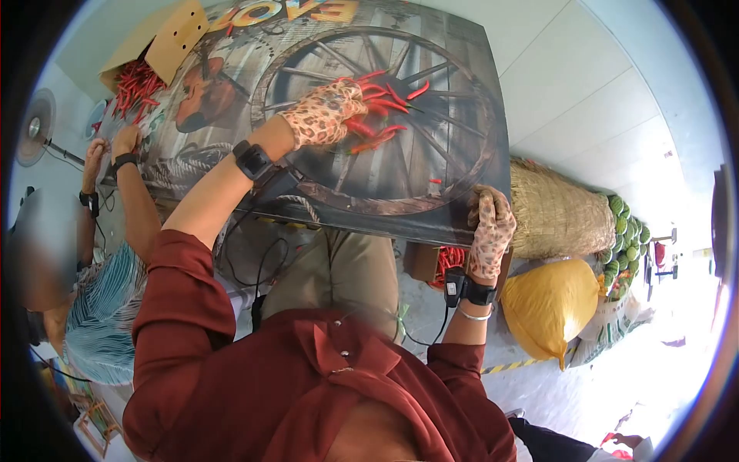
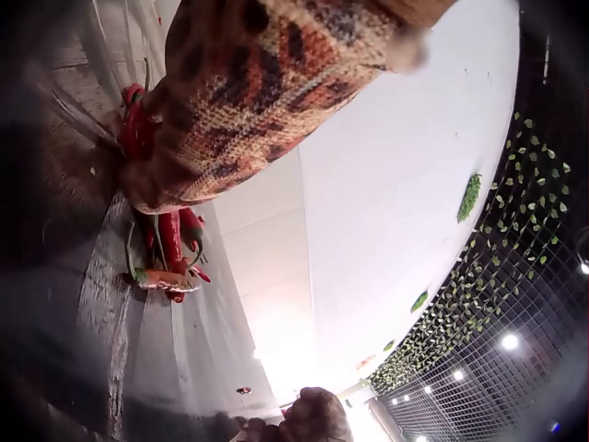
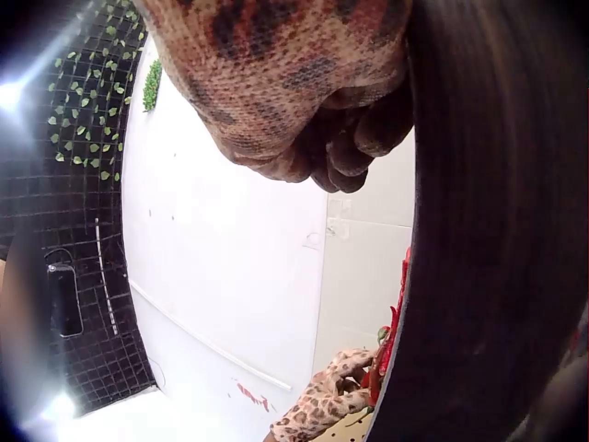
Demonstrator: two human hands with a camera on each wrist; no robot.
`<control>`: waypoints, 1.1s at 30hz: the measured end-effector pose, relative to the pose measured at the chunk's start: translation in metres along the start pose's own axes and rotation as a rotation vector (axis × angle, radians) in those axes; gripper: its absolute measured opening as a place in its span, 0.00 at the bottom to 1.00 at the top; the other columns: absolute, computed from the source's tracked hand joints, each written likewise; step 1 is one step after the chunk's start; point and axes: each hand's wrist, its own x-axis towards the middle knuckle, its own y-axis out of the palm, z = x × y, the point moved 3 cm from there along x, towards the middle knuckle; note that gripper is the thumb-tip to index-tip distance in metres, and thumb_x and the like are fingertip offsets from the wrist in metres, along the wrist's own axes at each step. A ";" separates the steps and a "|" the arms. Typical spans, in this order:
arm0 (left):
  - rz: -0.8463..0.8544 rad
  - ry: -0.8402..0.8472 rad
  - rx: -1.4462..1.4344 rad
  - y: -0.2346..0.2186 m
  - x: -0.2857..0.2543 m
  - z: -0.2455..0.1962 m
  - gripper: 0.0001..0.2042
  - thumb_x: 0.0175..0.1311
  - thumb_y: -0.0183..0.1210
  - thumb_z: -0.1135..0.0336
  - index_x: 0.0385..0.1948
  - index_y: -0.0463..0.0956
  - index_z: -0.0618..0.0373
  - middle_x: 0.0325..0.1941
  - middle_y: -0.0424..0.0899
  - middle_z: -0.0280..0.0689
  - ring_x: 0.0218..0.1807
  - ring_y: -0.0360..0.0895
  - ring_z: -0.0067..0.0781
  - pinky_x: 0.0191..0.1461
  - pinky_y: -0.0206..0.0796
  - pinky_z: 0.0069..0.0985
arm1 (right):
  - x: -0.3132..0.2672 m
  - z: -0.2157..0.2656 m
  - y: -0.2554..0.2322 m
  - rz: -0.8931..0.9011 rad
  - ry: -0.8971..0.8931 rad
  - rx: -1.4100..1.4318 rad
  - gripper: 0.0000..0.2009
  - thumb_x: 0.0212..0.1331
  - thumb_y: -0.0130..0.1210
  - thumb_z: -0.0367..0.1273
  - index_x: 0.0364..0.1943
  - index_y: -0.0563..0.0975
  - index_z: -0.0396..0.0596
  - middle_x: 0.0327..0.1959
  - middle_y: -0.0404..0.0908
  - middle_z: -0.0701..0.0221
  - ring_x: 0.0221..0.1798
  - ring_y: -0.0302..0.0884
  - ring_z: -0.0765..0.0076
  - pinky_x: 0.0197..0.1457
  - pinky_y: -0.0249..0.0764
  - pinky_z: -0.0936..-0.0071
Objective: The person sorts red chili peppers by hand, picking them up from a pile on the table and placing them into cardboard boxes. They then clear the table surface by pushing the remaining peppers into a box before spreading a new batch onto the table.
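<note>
My left hand (image 1: 329,114), in a leopard-print glove, reaches over the loose pile of red chili peppers (image 1: 389,104) on the printed tabletop (image 1: 431,165). Its fingers curl round some chili peppers (image 2: 138,129) in the left wrist view, and other chili peppers (image 2: 172,241) with green stems lie just beyond them. Part of that hold is hidden behind the glove. My right hand (image 1: 493,231), gloved alike, rests at the table's near right corner with loosely bent fingers (image 3: 348,152) and holds no pepper. A small red piece (image 1: 436,181) lies on the tabletop near it.
A cardboard box (image 1: 173,42) spills chili peppers (image 1: 137,86) at the far left, where another person's hands (image 1: 125,141) are. Under the table's right side sits a box of chili peppers (image 1: 449,263). A yellow sack (image 1: 550,304) and a straw roll (image 1: 566,208) stand to the right.
</note>
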 end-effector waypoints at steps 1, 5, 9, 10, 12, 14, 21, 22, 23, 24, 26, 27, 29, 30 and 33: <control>0.000 -0.002 0.000 0.000 0.000 -0.001 0.22 0.44 0.62 0.72 0.47 0.76 0.54 0.53 0.74 0.43 0.61 0.68 0.45 0.67 0.59 0.35 | 0.000 0.001 0.000 -0.003 -0.022 -0.014 0.12 0.64 0.53 0.36 0.41 0.79 0.41 0.27 0.77 0.74 0.25 0.69 0.82 0.28 0.66 0.83; 0.063 -0.065 0.087 -0.001 0.004 -0.001 0.23 0.43 0.62 0.71 0.48 0.75 0.54 0.52 0.75 0.43 0.61 0.68 0.44 0.66 0.61 0.34 | 0.000 -0.008 -0.002 -0.005 -0.009 0.001 0.12 0.64 0.53 0.35 0.41 0.78 0.40 0.27 0.78 0.73 0.25 0.70 0.81 0.28 0.67 0.83; -0.015 -0.022 0.079 0.004 0.005 0.010 0.22 0.45 0.60 0.70 0.49 0.74 0.53 0.51 0.77 0.41 0.59 0.70 0.45 0.61 0.66 0.36 | 0.000 -0.004 -0.001 -0.007 0.014 0.011 0.12 0.64 0.52 0.35 0.41 0.78 0.39 0.27 0.77 0.72 0.25 0.70 0.81 0.27 0.67 0.82; -0.017 -0.025 0.083 0.006 0.003 0.015 0.22 0.45 0.60 0.70 0.49 0.74 0.53 0.51 0.77 0.41 0.59 0.70 0.45 0.61 0.66 0.36 | 0.000 -0.004 -0.001 -0.010 -0.002 -0.008 0.12 0.64 0.52 0.35 0.41 0.78 0.39 0.26 0.77 0.72 0.25 0.70 0.81 0.27 0.66 0.82; -0.026 -0.090 0.056 -0.012 0.000 0.012 0.20 0.50 0.58 0.65 0.48 0.74 0.55 0.48 0.78 0.43 0.54 0.73 0.46 0.55 0.69 0.37 | 0.000 -0.004 -0.002 -0.010 -0.019 -0.026 0.12 0.64 0.52 0.35 0.41 0.78 0.39 0.26 0.77 0.72 0.25 0.70 0.81 0.27 0.66 0.82; -0.029 -0.151 0.105 -0.024 0.003 0.017 0.19 0.52 0.57 0.62 0.47 0.74 0.57 0.46 0.78 0.44 0.51 0.74 0.47 0.53 0.69 0.37 | 0.000 -0.005 -0.002 -0.005 0.006 -0.004 0.12 0.64 0.52 0.35 0.41 0.78 0.39 0.26 0.76 0.72 0.25 0.69 0.80 0.28 0.66 0.82; -0.046 -0.362 -0.039 -0.057 0.000 0.065 0.16 0.59 0.55 0.58 0.38 0.74 0.64 0.38 0.78 0.50 0.43 0.75 0.47 0.50 0.68 0.33 | -0.001 -0.002 0.000 -0.015 0.018 0.029 0.11 0.64 0.52 0.35 0.41 0.78 0.40 0.27 0.77 0.72 0.25 0.70 0.80 0.28 0.66 0.82; -0.056 -0.403 -0.231 -0.040 -0.001 0.092 0.14 0.61 0.54 0.61 0.39 0.74 0.65 0.40 0.78 0.48 0.43 0.76 0.44 0.49 0.68 0.31 | 0.000 -0.001 -0.001 -0.016 0.022 0.014 0.11 0.64 0.52 0.35 0.41 0.78 0.40 0.28 0.77 0.72 0.25 0.70 0.80 0.29 0.66 0.82; -0.067 -0.441 -0.424 -0.038 -0.001 0.097 0.12 0.64 0.53 0.65 0.40 0.74 0.66 0.41 0.79 0.46 0.43 0.77 0.41 0.48 0.68 0.29 | 0.000 -0.001 -0.001 -0.018 0.026 -0.001 0.11 0.64 0.52 0.34 0.41 0.78 0.40 0.28 0.78 0.72 0.26 0.70 0.80 0.29 0.66 0.82; -0.065 -0.351 -0.634 -0.036 0.000 0.099 0.10 0.67 0.49 0.70 0.44 0.73 0.67 0.44 0.80 0.42 0.44 0.78 0.32 0.47 0.67 0.25 | 0.000 -0.002 -0.001 -0.017 0.026 -0.001 0.11 0.64 0.52 0.34 0.41 0.78 0.40 0.28 0.78 0.72 0.26 0.70 0.80 0.29 0.66 0.82; -0.057 -0.352 -0.478 -0.036 -0.004 0.099 0.11 0.67 0.49 0.70 0.46 0.73 0.67 0.45 0.81 0.41 0.44 0.78 0.30 0.47 0.67 0.25 | 0.000 -0.004 -0.001 -0.009 0.015 0.002 0.11 0.64 0.52 0.34 0.41 0.78 0.40 0.28 0.78 0.72 0.26 0.70 0.80 0.29 0.66 0.82; -0.048 -0.351 -0.321 -0.038 -0.005 0.097 0.13 0.68 0.48 0.70 0.48 0.72 0.68 0.45 0.81 0.40 0.45 0.77 0.29 0.48 0.67 0.24 | 0.000 -0.003 -0.001 -0.008 0.016 0.001 0.11 0.64 0.52 0.34 0.41 0.78 0.40 0.28 0.78 0.72 0.26 0.70 0.80 0.29 0.66 0.82; -0.066 -0.436 -0.328 -0.029 -0.003 0.107 0.13 0.68 0.47 0.71 0.48 0.72 0.68 0.46 0.81 0.41 0.45 0.77 0.30 0.48 0.67 0.25 | 0.000 -0.002 0.000 -0.001 0.006 0.019 0.11 0.64 0.52 0.34 0.41 0.78 0.40 0.28 0.78 0.72 0.26 0.71 0.80 0.29 0.67 0.82; -0.083 -0.521 -0.335 -0.026 -0.004 0.115 0.13 0.67 0.46 0.72 0.49 0.72 0.68 0.46 0.80 0.42 0.44 0.77 0.31 0.49 0.66 0.26 | 0.000 -0.003 -0.001 0.001 0.008 0.019 0.11 0.64 0.52 0.34 0.41 0.78 0.40 0.28 0.78 0.72 0.26 0.71 0.80 0.29 0.67 0.82; -0.339 -0.459 -0.542 -0.032 -0.016 0.128 0.16 0.66 0.51 0.59 0.42 0.76 0.65 0.37 0.81 0.37 0.39 0.77 0.26 0.45 0.67 0.25 | 0.000 -0.003 0.000 -0.004 -0.014 -0.044 0.11 0.64 0.51 0.34 0.42 0.78 0.40 0.28 0.79 0.72 0.26 0.71 0.80 0.29 0.67 0.82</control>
